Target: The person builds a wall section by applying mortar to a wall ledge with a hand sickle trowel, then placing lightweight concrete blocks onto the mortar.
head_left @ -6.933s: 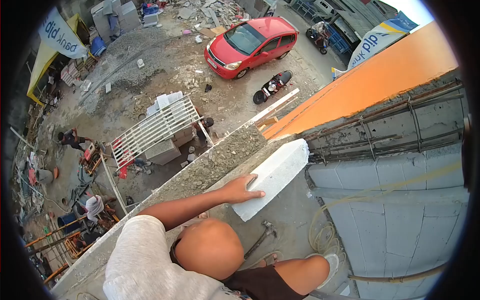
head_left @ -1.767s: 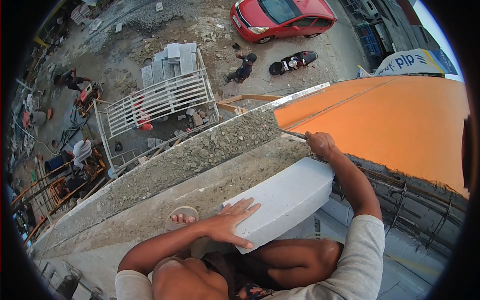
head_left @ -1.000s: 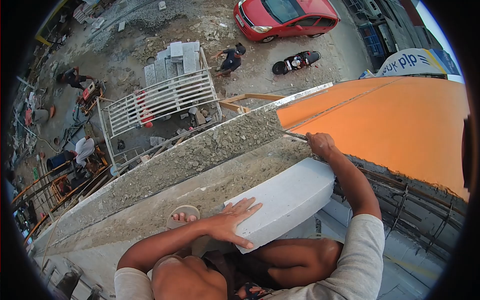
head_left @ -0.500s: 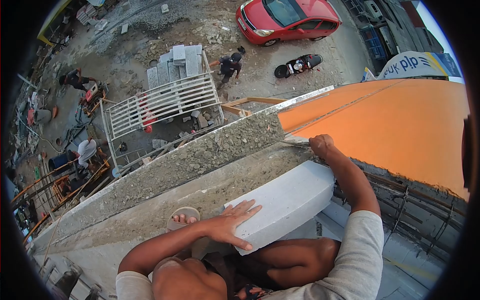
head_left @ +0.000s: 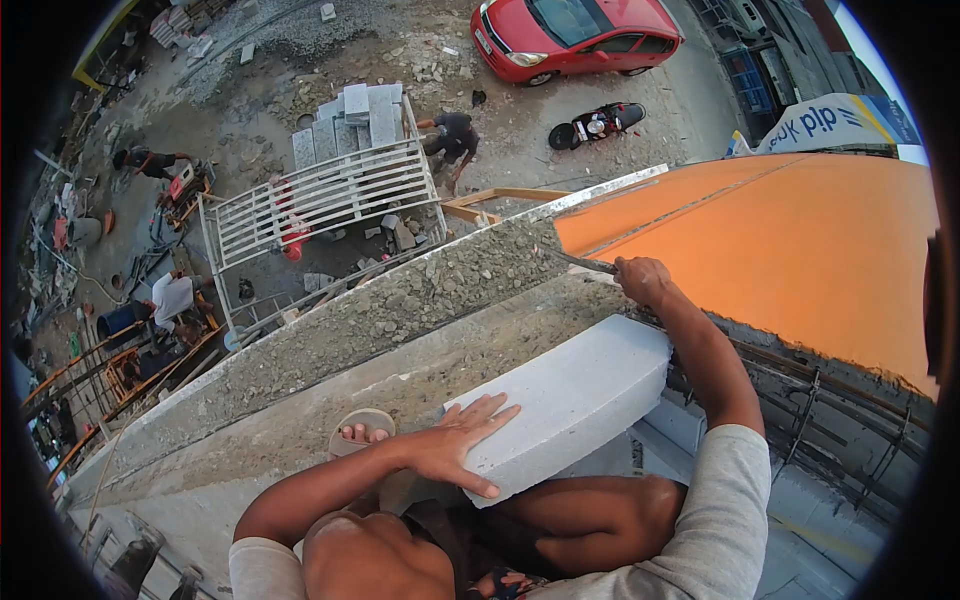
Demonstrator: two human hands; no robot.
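Note:
My left hand (head_left: 462,446) lies spread on the near end of a pale grey concrete block (head_left: 575,405), which rests tilted in front of my knee. In my right hand (head_left: 643,281), the fingers are closed around the handle of a trowel (head_left: 592,263). Its blade is seen nearly edge-on, at the right end of a rough strip of mortar (head_left: 400,305) on the wall top. Most of the handle is hidden in my fist. The orange wall panel (head_left: 760,260) begins just beyond the trowel.
My sandalled foot (head_left: 362,432) stands on the ledge. Rebar (head_left: 820,400) runs along the right. Far below are a white slatted frame (head_left: 325,205), stacked blocks (head_left: 380,115), several workers, a motorcycle (head_left: 600,127) and a red car (head_left: 575,40).
The trowel blade has turned from showing its flat face to nearly edge-on, and my right hand has shifted slightly up and left. Below, one worker has bent down beside the frame.

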